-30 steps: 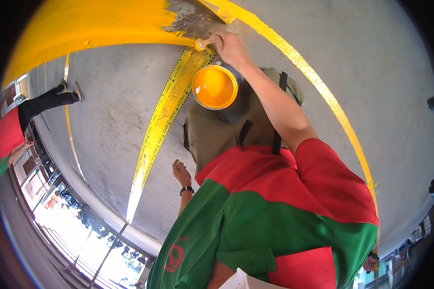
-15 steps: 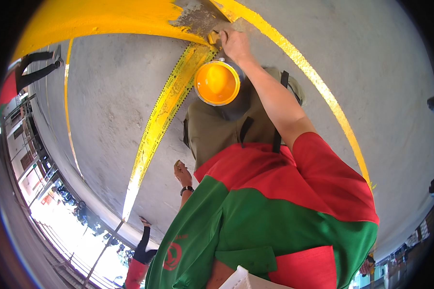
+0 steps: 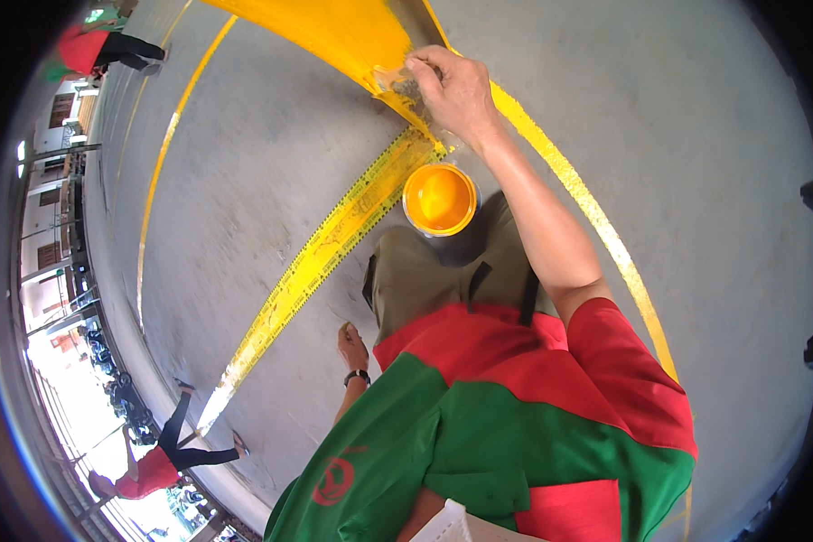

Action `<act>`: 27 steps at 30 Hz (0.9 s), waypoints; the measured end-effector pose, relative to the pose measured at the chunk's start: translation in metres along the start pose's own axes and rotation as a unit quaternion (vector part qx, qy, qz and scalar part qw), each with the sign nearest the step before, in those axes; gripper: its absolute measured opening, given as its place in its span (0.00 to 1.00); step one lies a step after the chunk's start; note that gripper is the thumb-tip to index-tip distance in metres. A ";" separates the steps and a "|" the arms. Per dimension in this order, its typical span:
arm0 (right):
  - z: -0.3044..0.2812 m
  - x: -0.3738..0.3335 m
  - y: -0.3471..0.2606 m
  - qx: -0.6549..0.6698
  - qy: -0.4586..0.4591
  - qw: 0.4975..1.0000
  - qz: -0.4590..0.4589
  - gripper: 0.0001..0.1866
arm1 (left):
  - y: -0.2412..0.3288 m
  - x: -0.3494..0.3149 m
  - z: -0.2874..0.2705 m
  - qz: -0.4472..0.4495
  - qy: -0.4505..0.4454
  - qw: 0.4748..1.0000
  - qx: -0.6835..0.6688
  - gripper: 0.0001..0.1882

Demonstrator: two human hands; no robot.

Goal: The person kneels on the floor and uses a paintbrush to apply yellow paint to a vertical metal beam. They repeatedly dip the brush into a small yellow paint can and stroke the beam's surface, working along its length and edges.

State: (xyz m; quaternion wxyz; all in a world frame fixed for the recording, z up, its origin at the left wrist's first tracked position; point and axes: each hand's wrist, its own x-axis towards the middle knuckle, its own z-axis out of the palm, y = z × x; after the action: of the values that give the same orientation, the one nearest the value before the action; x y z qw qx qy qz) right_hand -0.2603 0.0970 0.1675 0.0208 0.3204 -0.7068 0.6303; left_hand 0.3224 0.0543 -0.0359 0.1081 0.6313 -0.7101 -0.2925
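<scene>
Grey floor (image 3: pixel 262 163), right hand (image 3: pixel 456 90), blurred brush (image 3: pixel 389 79) moved off corner of yellow block (image 3: pixel 339 34)

lower left: red-topped person (image 3: pixel 151 473) | upper left: second person (image 3: pixel 85 50) | motorbikes (image 3: pixel 125 406) | yellow floor line (image 3: pixel 167 137)

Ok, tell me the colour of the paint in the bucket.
The paint is orange-yellow, clearest in the head view.

Here's the paint can (image 3: pixel 442 232), open just above centre frame, yellow paint (image 3: pixel 440 192) bright inside! Upper centre, a blurred paintbrush (image 3: pixel 387 80) meets the yellow-coated surface (image 3: pixel 334 38), patchy grey-brown at right.
</scene>
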 end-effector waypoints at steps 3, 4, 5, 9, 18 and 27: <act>-0.016 0.015 -0.044 0.079 0.033 0.996 -0.012 0.12 | -0.009 -0.009 -0.003 -0.029 0.014 0.999 0.024 0.21; -0.021 0.017 -0.053 0.110 0.052 0.993 -0.004 0.12 | -0.013 -0.011 -0.004 0.010 0.026 1.000 0.004 0.21; -0.028 0.018 -0.060 0.149 0.073 0.986 -0.003 0.13 | -0.017 -0.013 -0.006 0.007 0.028 1.000 -0.001 0.21; -0.060 -0.002 -0.063 0.130 0.119 0.984 0.012 0.14 | -0.039 -0.019 -0.008 -0.025 0.034 0.999 0.013 0.20; -0.033 -0.123 0.025 -0.132 -0.215 0.967 0.037 0.08 | -0.045 -0.026 0.009 -0.023 0.047 0.999 -0.015 0.21; 0.064 -0.173 0.103 -0.422 -0.479 0.769 -0.015 0.12 | -0.066 -0.034 0.010 -0.048 0.091 0.993 -0.062 0.19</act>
State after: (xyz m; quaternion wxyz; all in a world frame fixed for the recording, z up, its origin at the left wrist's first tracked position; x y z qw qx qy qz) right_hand -0.1489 0.1131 -0.0107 -0.1779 0.5501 -0.8153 0.0325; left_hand 0.3780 0.0881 -0.0729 0.1968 0.6810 -0.6464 -0.2823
